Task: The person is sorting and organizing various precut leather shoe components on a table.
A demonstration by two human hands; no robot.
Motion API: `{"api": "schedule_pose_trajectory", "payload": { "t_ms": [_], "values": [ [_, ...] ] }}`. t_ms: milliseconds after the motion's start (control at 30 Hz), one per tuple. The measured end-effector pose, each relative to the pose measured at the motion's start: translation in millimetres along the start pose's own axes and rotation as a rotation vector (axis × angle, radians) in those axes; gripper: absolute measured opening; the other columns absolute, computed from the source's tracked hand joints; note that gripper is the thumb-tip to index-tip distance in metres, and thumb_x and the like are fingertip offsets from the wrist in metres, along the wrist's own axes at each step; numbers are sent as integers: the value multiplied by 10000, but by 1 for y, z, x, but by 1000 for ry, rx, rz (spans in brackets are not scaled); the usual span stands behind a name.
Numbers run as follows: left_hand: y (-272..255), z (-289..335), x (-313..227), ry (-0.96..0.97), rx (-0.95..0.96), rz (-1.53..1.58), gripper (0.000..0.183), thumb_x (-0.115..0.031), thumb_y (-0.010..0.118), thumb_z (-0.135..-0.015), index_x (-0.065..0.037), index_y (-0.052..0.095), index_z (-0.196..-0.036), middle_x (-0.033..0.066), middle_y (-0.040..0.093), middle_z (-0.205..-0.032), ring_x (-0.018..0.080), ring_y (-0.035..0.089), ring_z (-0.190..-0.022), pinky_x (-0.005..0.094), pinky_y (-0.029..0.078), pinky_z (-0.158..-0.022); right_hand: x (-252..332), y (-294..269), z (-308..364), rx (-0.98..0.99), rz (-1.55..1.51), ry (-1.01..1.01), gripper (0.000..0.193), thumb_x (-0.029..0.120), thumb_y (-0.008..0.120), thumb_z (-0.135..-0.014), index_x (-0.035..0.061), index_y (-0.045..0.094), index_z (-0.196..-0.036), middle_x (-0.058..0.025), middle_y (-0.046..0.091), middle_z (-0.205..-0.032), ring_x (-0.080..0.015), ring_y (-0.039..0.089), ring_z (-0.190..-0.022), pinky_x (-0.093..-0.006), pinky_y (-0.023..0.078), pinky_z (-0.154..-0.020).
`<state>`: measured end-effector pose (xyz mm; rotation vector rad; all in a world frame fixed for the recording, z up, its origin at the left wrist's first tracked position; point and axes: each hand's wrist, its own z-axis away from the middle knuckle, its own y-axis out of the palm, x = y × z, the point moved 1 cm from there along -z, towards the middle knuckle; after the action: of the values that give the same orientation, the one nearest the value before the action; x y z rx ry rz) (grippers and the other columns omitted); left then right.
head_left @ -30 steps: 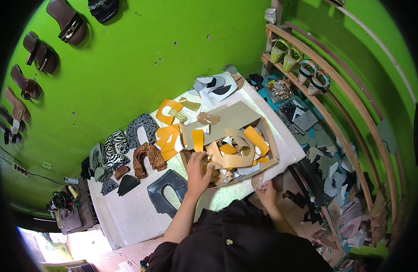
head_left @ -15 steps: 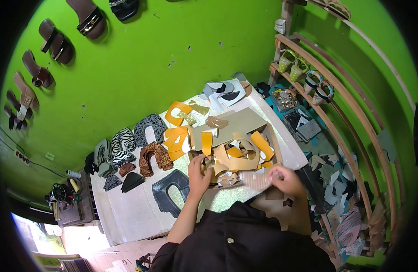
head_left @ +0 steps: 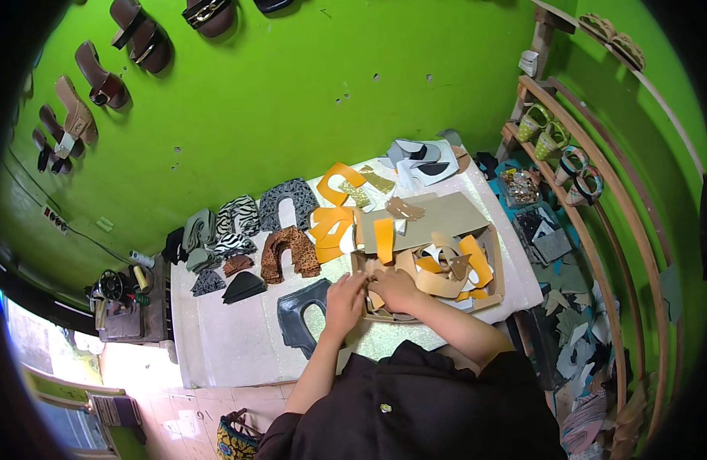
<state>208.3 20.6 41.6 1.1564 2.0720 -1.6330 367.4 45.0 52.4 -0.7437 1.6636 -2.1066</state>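
My right hand (head_left: 395, 290) reaches into the left part of a shallow cardboard box (head_left: 497, 261), down among cut material scraps; its fingertips are partly hidden. Close beside it, my left hand (head_left: 346, 300) has its fingers bent together at the box's left end, and whatever they hold is hidden. Beige curved scraps (head_left: 443, 285) and orange-yellow pieces (head_left: 476, 261) lie in the box's right part. An orange strip (head_left: 384, 240) rests across the far edge, by a grey-brown board (head_left: 437, 218). Left of the box lies a dark grey U-shaped piece (head_left: 296, 310).
Stacks of patterned shoe-upper pieces, including leopard print (head_left: 288, 257) and zebra print (head_left: 238, 215), sit on the white table (head_left: 231, 337). Orange cutouts (head_left: 334, 226) lie behind the box. Wooden racks (head_left: 591, 165) with small shoes stand at right, above heaped scraps (head_left: 572, 322). Sandals hang on the green wall.
My right hand has moved left from the box's near right corner into its left part, beside my left hand. The pale striped piece it held no longer shows. The whole view has shifted.
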Motion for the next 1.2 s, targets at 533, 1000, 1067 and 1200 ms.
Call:
{"api": "schedule_pose_trajectory", "payload": {
  "t_ms": [533, 1000, 1067, 1200],
  "values": [
    [4, 5, 19, 12, 113, -57, 342, -100, 522, -757, -140, 626, -1080, 79, 525, -1245, 297, 463, -1144, 410, 325, -945, -123, -35, 117, -427, -715, 131, 222, 5, 645, -640, -2, 620, -861, -146, 601, -935, -332, 568, -918, -332, 433, -818],
    [3, 6, 7, 12, 99, -152, 291, -109, 570, -738, -120, 644, -1019, 80, 561, -1165, 281, 482, -1116, 426, 321, -926, -130, -2, 118, -344, -172, 269, 253, -15, 647, -550, 105, 617, -771, -38, 576, -851, -271, 548, -847, -359, 451, -738],
    [-2, -4, 1, 31, 81, -151, 276, -107, 585, -730, -118, 646, -999, 78, 570, -1121, 276, 492, -1091, 428, 324, -915, -135, -3, 111, -313, -169, 291, 246, -18, 637, -559, 107, 619, -771, -37, 578, -854, -272, 548, -850, -359, 451, -738],
    [9, -25, -25, -9, 306, -13, 271, -146, 646, -698, -109, 638, -966, 64, 570, -1034, 267, 508, -1037, 443, 382, -846, -134, -6, 110, -317, -192, 275, 194, 2, 606, -609, 107, 619, -772, -44, 579, -850, -278, 547, -857, -354, 453, -746]
  ]
}}
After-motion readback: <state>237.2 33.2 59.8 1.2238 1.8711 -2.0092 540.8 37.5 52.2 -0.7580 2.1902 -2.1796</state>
